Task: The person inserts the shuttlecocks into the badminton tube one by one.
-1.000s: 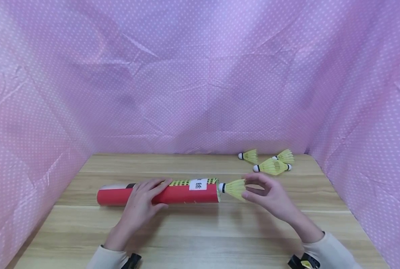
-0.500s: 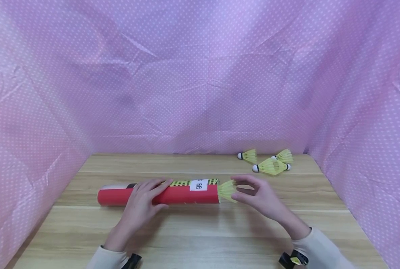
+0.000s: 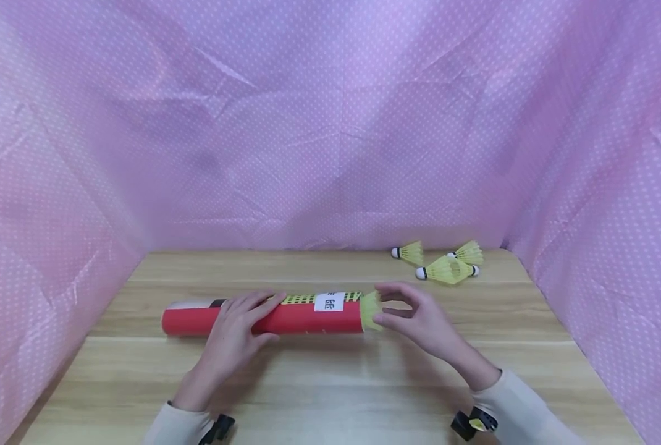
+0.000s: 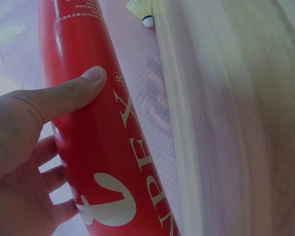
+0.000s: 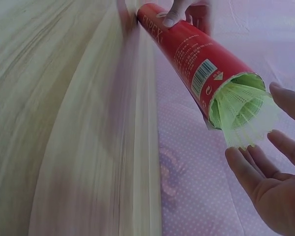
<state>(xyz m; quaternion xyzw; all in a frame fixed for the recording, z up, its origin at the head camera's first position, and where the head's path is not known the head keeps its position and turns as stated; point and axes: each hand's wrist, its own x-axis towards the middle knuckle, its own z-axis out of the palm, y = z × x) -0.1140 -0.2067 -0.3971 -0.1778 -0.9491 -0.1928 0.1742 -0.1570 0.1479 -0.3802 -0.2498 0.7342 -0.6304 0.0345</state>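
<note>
A red shuttlecock tube (image 3: 319, 320) lies on its side on the table. My left hand (image 3: 238, 324) grips it around the middle; the left wrist view shows the thumb across the red wall and the fingers curled behind. At the tube's right-hand mouth, a yellow shuttlecock (image 5: 250, 118) sits partly inside, its cork hidden and its skirt sticking out. My right hand (image 3: 414, 318) holds the skirt's rim between thumb and fingers, as the right wrist view also shows.
Several yellow shuttlecocks with white corks lie at the table's back right, among them a single one (image 3: 411, 253) and a front one (image 3: 442, 271) touching others. Pink dotted cloth (image 3: 330, 154) hangs around the wooden table (image 3: 330, 389).
My right hand has moved left, and the shuttlecock has slid from just outside the tube's mouth to mostly inside. The left hand and the tube have stayed about where they were.
</note>
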